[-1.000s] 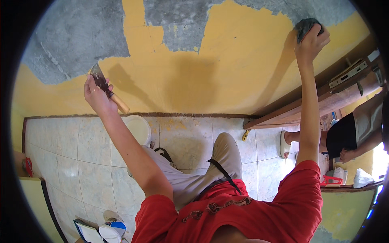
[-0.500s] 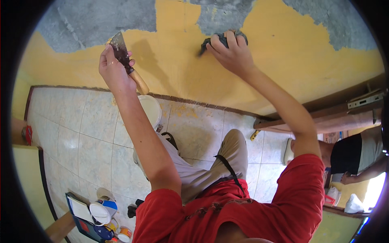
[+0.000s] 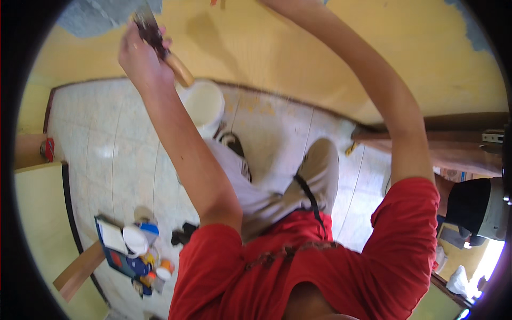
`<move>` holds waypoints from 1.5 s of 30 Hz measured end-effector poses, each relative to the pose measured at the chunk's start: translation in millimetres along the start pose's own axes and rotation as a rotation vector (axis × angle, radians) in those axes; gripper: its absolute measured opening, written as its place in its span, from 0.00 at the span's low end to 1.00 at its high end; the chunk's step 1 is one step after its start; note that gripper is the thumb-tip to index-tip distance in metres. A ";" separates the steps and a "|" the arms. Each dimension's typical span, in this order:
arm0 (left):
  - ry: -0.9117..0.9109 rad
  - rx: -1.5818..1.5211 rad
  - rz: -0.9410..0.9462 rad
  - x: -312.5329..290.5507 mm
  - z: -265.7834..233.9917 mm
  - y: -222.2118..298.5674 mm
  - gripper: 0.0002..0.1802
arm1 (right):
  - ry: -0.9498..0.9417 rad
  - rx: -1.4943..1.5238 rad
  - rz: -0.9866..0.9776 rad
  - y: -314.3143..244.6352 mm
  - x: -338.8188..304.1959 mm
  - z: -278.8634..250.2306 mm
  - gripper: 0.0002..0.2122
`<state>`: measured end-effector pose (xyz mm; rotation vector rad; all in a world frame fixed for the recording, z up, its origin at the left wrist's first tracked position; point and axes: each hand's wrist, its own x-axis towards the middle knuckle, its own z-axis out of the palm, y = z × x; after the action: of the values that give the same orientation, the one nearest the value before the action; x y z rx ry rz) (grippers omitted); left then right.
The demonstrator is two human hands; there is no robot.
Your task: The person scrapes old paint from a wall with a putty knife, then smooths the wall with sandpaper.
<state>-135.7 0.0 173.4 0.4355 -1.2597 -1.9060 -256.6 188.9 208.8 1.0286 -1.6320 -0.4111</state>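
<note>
My left hand point(image 3: 143, 63) is closed around a putty knife with a wooden handle point(image 3: 179, 69) and a dark, stained blade point(image 3: 148, 25). The blade points up, in front of the yellow wall point(image 3: 256, 58), and the handle slants down to the right. Just above this hand lies a bare grey patch point(image 3: 93, 16) in the paint. My right forearm point(image 3: 368, 58) reaches up across the wall. Its hand is cut off by the upper edge, so its fingers and anything in them are hidden.
Below the knife stands a white bucket point(image 3: 205, 104) on the tiled floor, near yellow flakes. Paint cans point(image 3: 136, 240) and a dark blue case point(image 3: 114, 256) sit at lower left. A wooden door point(image 3: 448, 144) stands at right, with another person point(image 3: 469, 205) beyond it.
The view has tilted downward, so the wall sits higher. My right hand, seen earlier pressing a dark cloth to the wall, has passed out at the top. My left hand keeps the putty knife.
</note>
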 end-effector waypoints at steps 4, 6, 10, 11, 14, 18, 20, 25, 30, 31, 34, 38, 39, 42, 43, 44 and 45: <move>-0.042 0.059 -0.006 18.3 -27.3 6.0 0.14 | -0.101 0.193 -0.193 -82.7 -122.1 64.0 0.08; -0.055 0.109 0.039 22.7 -41.1 2.4 0.15 | -0.380 0.292 -0.365 -142.8 -196.5 72.0 0.12; -0.099 0.025 -0.012 16.7 -23.9 -19.3 0.14 | -0.678 0.821 0.039 -215.1 -340.8 44.9 0.06; -0.091 0.034 -0.005 17.5 -24.3 -24.8 0.14 | -0.897 0.802 0.062 -236.5 -350.2 31.6 0.06; -0.178 -0.084 -0.104 9.3 -9.4 -42.0 0.13 | -1.683 1.045 0.397 -266.3 -364.2 13.7 0.24; -0.281 -0.071 -0.211 -18.2 50.9 -60.6 0.09 | -1.035 1.665 0.763 -219.6 -314.0 17.3 0.26; -0.344 -0.088 -0.250 -45.5 74.2 -67.4 0.07 | -0.863 1.793 1.095 -159.5 -256.0 3.8 0.26; -0.534 -0.182 -0.448 -84.3 103.1 -76.0 0.07 | -0.211 1.909 1.452 -14.7 -120.1 -67.1 0.18; -0.570 -0.564 -0.621 -88.0 109.5 -77.9 0.08 | -0.462 1.438 1.077 27.9 -90.0 -57.4 0.13; -0.568 -0.594 -0.640 -85.7 111.1 -72.9 0.09 | -0.403 1.417 1.033 35.5 -77.3 -59.4 0.12; -0.571 -0.701 -0.673 -82.4 118.7 -60.5 0.09 | -0.449 1.233 0.949 59.8 -27.1 -79.0 0.11; -0.606 -0.858 -0.663 -72.5 128.2 -63.7 0.09 | -0.483 0.826 0.558 69.3 9.7 -74.3 0.12; -0.607 -0.865 -0.669 -69.3 128.7 -65.1 0.09 | -0.490 0.819 0.558 70.2 14.9 -69.6 0.12; -0.545 -0.926 -0.661 -63.4 129.1 -70.8 0.09 | -0.658 0.772 0.525 69.6 24.7 -61.6 0.14; -0.561 -0.971 -0.677 -63.9 130.4 -73.8 0.09 | -0.687 0.702 0.534 66.9 24.6 -60.2 0.14; -0.575 -1.015 -0.692 -64.0 132.1 -76.6 0.09 | -0.715 0.634 0.542 64.8 25.5 -59.3 0.15; -0.572 -1.018 -0.693 -66.1 133.7 -74.4 0.09 | -0.719 0.633 0.539 63.1 25.9 -59.4 0.15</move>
<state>-213.3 146.7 158.4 -0.2879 -0.2567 -3.0840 -228.5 218.1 289.7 0.8647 -2.7042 0.1502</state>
